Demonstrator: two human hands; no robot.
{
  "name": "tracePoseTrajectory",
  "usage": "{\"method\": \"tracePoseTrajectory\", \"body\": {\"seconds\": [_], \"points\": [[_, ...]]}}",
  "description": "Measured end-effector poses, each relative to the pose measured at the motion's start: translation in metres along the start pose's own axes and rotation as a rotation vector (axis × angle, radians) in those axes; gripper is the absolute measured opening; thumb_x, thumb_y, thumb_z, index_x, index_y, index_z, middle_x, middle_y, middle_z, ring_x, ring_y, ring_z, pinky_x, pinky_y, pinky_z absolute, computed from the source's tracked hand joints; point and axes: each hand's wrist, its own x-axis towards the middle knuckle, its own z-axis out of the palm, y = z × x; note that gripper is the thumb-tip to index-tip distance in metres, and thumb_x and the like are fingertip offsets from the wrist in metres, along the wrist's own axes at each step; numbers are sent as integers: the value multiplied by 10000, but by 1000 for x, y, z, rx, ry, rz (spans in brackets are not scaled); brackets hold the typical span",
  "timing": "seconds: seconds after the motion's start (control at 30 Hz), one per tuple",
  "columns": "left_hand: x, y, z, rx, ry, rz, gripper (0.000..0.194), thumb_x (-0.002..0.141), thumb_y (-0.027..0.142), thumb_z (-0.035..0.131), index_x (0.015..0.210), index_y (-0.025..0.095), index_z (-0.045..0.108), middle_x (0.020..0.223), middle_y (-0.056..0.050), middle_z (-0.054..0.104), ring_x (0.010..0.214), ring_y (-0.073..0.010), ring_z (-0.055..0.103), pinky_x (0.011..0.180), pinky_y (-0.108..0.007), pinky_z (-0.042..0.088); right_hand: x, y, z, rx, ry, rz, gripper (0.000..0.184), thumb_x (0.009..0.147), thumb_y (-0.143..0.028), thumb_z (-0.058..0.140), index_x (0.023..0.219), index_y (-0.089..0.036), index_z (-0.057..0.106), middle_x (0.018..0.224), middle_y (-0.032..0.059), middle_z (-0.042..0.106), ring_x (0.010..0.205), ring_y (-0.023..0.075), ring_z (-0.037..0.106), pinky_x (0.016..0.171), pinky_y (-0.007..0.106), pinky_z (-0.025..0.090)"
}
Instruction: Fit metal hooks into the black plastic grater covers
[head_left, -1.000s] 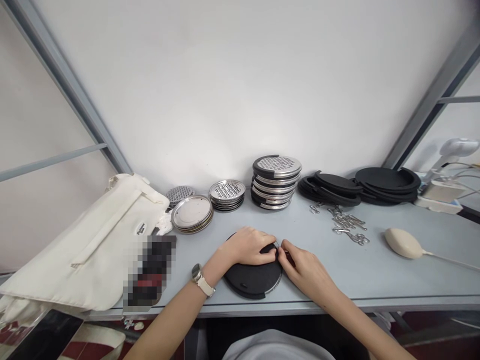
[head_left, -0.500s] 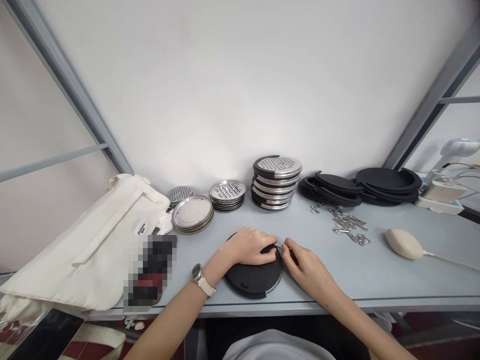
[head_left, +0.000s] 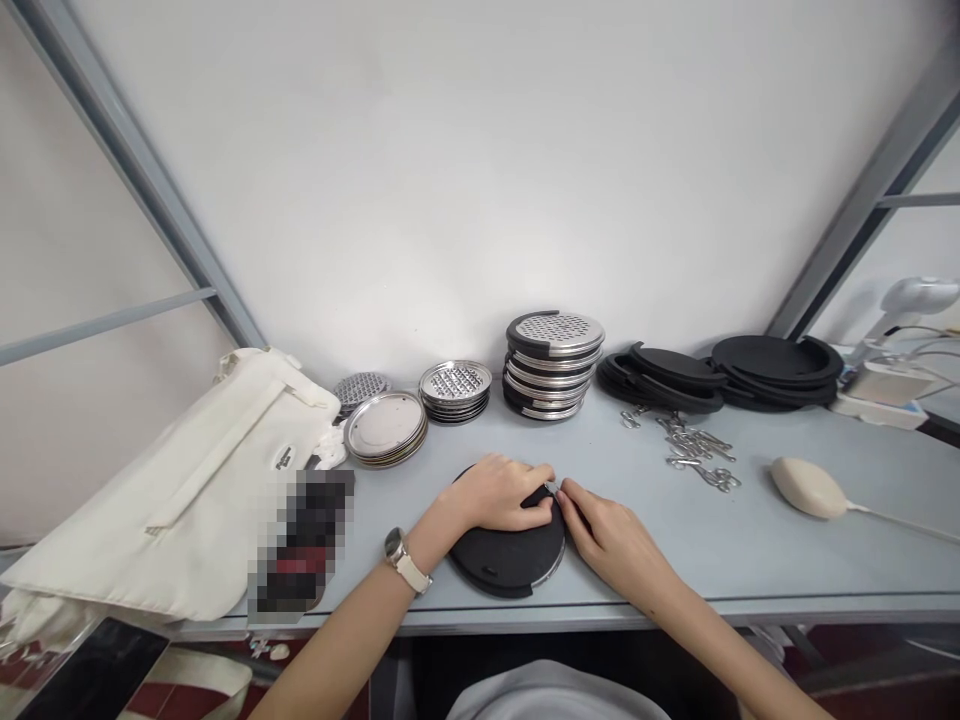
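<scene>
While the black disc (head_left: 502, 555) lay flat on the tabletop (head_left: 750, 545) before you, your left hand (head_left: 499, 493) clamped it from above; from the right, your right hand (head_left: 611, 530) pinched a small metal piece (head_left: 551, 488) by its far-right edge, fingertips nearly meeting.

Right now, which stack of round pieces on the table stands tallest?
The stack of perforated metal discs with black rims, against the wall between the smaller grater discs and the black discs; it rises clearly above every other stack.
</scene>
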Motion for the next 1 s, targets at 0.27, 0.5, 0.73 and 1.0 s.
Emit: {"method": "tracePoseTrajectory", "body": {"seconds": [0.27, 0.5, 0.73, 1.0], "points": [[0, 1, -2, 33, -2, -9, 207, 875, 348, 462, 1018, 200, 487, 733, -18, 652, 647, -203, 635, 578, -269, 395, 1, 0, -1, -17, -4, -12, 234, 951, -255, 293, 842, -226, 498, 706, 23, 667, 581, 184, 624, 519, 265, 337], [0, 1, -3, 25, 7, -6, 250, 878, 356, 456, 1068, 193, 459, 719, -20, 648, 646, -215, 636, 569, -274, 397, 0, -1, -1, -26, -5, -11, 233, 954, -260, 293, 833, -228, 491, 703, 17, 666, 591, 185, 629, 520, 263, 336], [0, 1, -2, 36, -11, -12, 187, 876, 358, 455, 967, 194, 460, 710, -23, 635, 624, -207, 623, 557, -276, 380, 0, -1, 0, -28, 4, -16, 234, 951, -255, 293, 824, -227, 487, 691, 19, 662, 569, 179, 618, 512, 263, 332], [0, 1, -3, 34, -8, 4, 156, 887, 346, 444, 942, 201, 461, 704, -14, 631, 617, -194, 615, 541, -270, 346, 1, 1, 1, -44, -13, -13, 236, 960, -260, 277, 823, -226, 466, 691, 21, 660, 583, 186, 623, 523, 271, 321]]}}
